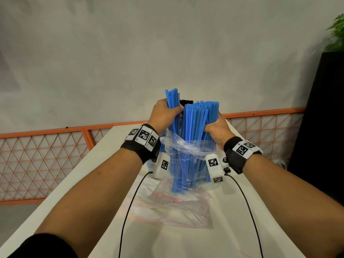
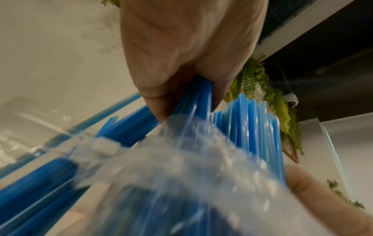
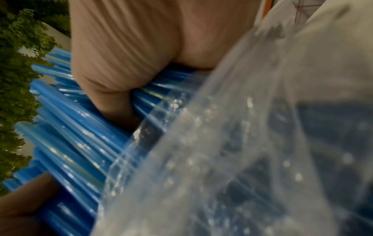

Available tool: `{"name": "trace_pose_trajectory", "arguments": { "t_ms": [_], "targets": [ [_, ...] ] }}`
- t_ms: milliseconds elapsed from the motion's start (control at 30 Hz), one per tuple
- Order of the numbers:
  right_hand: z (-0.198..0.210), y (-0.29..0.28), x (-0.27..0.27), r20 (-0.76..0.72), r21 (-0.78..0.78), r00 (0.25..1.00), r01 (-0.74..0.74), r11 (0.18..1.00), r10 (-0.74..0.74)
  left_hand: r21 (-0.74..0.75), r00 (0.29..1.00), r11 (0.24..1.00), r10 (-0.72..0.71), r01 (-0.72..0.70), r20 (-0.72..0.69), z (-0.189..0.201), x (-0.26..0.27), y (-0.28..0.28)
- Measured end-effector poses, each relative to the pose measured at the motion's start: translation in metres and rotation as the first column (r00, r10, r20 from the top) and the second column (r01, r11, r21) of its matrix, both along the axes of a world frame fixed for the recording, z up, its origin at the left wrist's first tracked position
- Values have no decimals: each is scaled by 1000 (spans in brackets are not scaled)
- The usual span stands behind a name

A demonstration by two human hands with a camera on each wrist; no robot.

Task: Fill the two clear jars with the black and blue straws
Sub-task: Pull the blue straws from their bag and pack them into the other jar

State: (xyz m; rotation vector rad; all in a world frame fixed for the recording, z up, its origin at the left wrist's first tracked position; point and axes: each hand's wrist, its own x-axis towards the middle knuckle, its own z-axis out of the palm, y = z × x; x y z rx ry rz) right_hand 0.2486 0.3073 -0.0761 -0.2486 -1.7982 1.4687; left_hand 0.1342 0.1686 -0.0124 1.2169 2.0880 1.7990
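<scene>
A: Hands?
B: Left hand (image 1: 163,114) grips a few blue straws (image 1: 193,138); right hand (image 1: 216,130) wraps the main bundle, upright in the clear bag (image 1: 186,146).
A: Jars?
B: Possibly behind; unseen. Black straws (image 1: 186,101) beyond the left hand.

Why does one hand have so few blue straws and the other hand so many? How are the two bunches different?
The small bunch of blue plastic straws, gripped by the left hand, is thin and sticks up higher. The big bunch of blue plastic straws, gripped by the right hand, is much thicker, tops lower, and its lower part sits inside the crinkled clear plastic bag. Both bunches are the same blue, stand roughly upright and are held above the white table.
</scene>
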Motion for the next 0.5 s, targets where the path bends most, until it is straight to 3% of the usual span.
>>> {"name": "trace_pose_trajectory", "arguments": {
  "t_ms": [500],
  "targets": [
    [2,-1,1,35,-8,999,26,1000,-26,297,999,955,12,-1,-33,63,7,-17]
  ]
}}
